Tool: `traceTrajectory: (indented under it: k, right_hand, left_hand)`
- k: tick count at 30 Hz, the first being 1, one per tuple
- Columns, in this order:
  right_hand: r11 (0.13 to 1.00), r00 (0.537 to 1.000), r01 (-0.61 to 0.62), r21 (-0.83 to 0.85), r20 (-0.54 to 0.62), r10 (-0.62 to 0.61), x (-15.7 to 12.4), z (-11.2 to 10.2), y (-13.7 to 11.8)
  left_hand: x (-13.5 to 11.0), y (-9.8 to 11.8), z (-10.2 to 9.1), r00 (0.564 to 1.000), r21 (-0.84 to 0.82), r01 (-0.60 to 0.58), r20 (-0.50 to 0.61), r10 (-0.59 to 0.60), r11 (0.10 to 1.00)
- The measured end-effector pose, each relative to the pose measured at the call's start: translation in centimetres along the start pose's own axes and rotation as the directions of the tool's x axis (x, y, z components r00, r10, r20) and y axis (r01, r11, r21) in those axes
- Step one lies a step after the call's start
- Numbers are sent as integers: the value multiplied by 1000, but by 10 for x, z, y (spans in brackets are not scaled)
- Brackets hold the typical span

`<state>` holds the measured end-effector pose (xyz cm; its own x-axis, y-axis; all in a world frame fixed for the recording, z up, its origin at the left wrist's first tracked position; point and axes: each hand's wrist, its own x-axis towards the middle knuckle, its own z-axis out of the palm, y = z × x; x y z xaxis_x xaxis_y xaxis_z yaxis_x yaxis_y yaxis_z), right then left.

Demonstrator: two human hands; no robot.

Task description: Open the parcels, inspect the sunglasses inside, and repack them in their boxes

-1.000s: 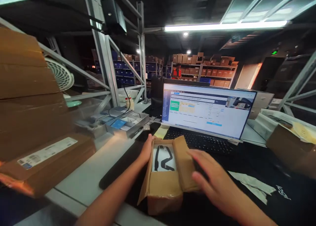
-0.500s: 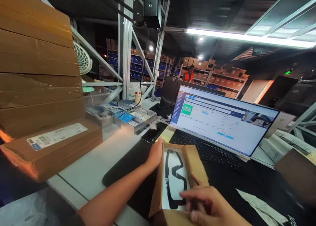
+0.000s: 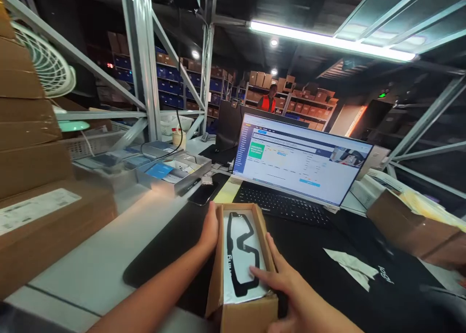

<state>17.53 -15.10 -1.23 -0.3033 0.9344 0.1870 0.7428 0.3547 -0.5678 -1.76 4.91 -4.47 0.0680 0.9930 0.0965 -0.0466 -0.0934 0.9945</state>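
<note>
A narrow open cardboard box lies before me on the black desk mat. Inside it rests a flat white package printed with a black angular outline and partly visible white letters. My left hand grips the box's far left side. My right hand holds its right side, with one finger along the outer wall and another digit reaching over the rim onto the white package. The right hand's lower fingers are partly hidden at the near right corner.
A lit monitor and black keyboard stand beyond the box. A phone lies left of them. Crumpled paper is on the mat at right. Stacked cartons rise at left; a person in an orange vest stands far back.
My right hand has moved from above the near end of the box to its right side. The right flap no longer spreads outward. The whole view has shifted rightward.
</note>
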Motion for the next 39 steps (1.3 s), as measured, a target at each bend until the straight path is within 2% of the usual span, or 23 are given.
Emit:
traceTrajectory:
  k: [5, 7, 9, 10, 12, 14, 16, 18, 22, 25, 27, 29, 31, 32, 33, 34, 35, 36, 37, 38, 39]
  right_hand:
    - [1000, 999, 18, -18, -44, -18, 3, 21, 6]
    - [999, 998, 14, 31, -63, -12, -2, 17, 4]
    - [993, 997, -30, 114, -66, 37, -14, 3, -1]
    - [985, 996, -75, 153, -46, 82, -22, -8, -4]
    - [962, 984, -174, 212, 64, 164, -36, -30, -7]
    - [923, 960, -235, 304, 219, 173, -45, -48, -8]
    - [855, 946, -270, 443, 286, 150, -46, -55, -8]
    - [785, 947, -312, 536, 240, 212, -41, -50, -10]
    - [723, 908, -397, 566, 129, 398, -32, -26, -13]
    - [634, 904, -339, 695, 54, 425, -34, -13, -7]
    - [556, 908, -246, 794, -11, 418, -38, -8, 1]
    - [485, 905, -143, 863, -85, 417, -41, -5, 10]
    - [444, 887, -41, 895, -172, 429, -44, -3, 15]
    - [437, 876, 1, 899, -212, 434, -44, -3, 17]
    - [436, 868, 36, 899, -244, 432, -44, -2, 17]
    - [437, 868, 64, 897, -266, 420, -43, -2, 17]
    - [442, 877, 84, 893, -277, 392, -42, -1, 18]
    - [452, 892, 102, 886, -283, 353, -41, -1, 18]
    - [469, 913, 112, 876, -277, 301, -39, 0, 20]
    - [494, 934, 112, 862, -261, 244, -37, 1, 23]
    - [531, 953, 99, 841, -234, 193, -36, 2, 27]
  left_hand:
    - [-7, 6, -2, 997, 113, -2, -80, 11, 994]
    - [-13, 18, -2, 993, 183, -44, -103, 64, 982]
    - [-23, 33, 0, 983, 258, -128, -93, 157, 958]
    - [-29, 43, 3, 975, 300, -181, -72, 211, 937]
    - [-41, 62, 10, 949, 388, -289, -3, 315, 875]
    - [-53, 80, 20, 917, 466, -379, 72, 393, 800]
    - [-65, 95, 32, 887, 519, -439, 121, 446, 733]
    - [-77, 105, 45, 848, 590, -495, 167, 503, 639]
    - [-96, 115, 65, 763, 712, -573, 284, 581, 405]
    - [-100, 116, 66, 741, 692, -618, 356, 569, 372]
    - [-97, 112, 59, 726, 644, -655, 393, 564, 395]
    - [-91, 104, 46, 740, 587, -653, 363, 566, 478]
    - [-84, 94, 32, 810, 467, -586, 318, 492, 662]
    - [-82, 89, 27, 850, 361, -511, 350, 394, 780]
    - [-81, 86, 23, 860, 242, -404, 429, 276, 882]
    - [-81, 84, 20, 825, 134, -276, 540, 163, 952]
    - [-82, 85, 18, 759, 57, -157, 646, 83, 986]
    - [-83, 88, 17, 693, 12, -72, 720, 42, 997]
    - [-85, 93, 16, 649, -9, -35, 760, 30, 999]
    - [-86, 99, 16, 635, -14, -44, 772, 39, 999]
    - [-86, 107, 15, 640, 2, -89, 766, 56, 996]
